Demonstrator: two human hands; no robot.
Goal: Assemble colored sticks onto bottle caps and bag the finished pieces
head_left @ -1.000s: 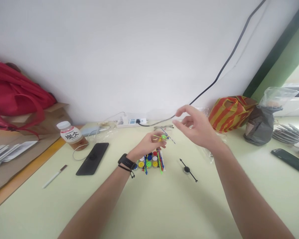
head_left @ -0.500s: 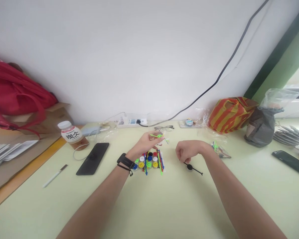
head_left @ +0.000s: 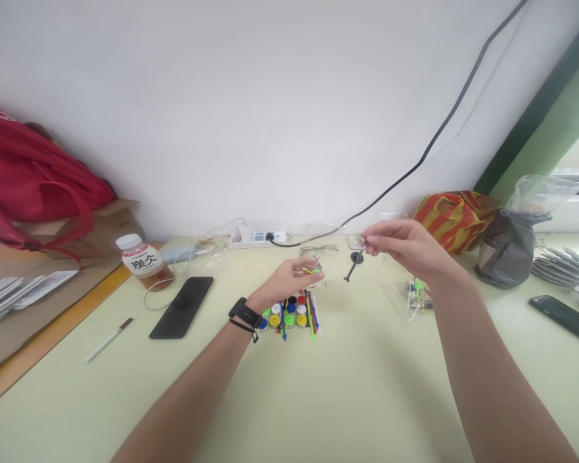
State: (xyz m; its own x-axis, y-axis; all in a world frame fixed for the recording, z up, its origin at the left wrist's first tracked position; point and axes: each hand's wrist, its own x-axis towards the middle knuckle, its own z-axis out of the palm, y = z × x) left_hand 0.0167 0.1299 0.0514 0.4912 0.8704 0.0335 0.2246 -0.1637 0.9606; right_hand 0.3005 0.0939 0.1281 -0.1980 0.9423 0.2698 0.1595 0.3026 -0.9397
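My right hand (head_left: 405,247) is raised above the table, its fingers pinched on one end of a small black pointed stick with a round disc (head_left: 355,260), which hangs down to the left. My left hand (head_left: 289,280), with a black watch on the wrist, is closed on a thin green stick piece (head_left: 311,271) held over a cluster of coloured round caps and sticks (head_left: 292,313) lying on the pale green table (head_left: 318,392).
A black phone (head_left: 182,306), a bottle with a white cap (head_left: 143,262) and a pen (head_left: 109,339) lie left. A power strip (head_left: 257,238) and glasses (head_left: 318,249) sit by the wall. A small clear packet (head_left: 417,294), striped bag (head_left: 453,217), grey bag (head_left: 509,247) and another phone (head_left: 564,312) are right.
My right hand dropped to the table, took hold of the black pointed piece and lifted it up toward the left hand. The left hand stayed nearly still.
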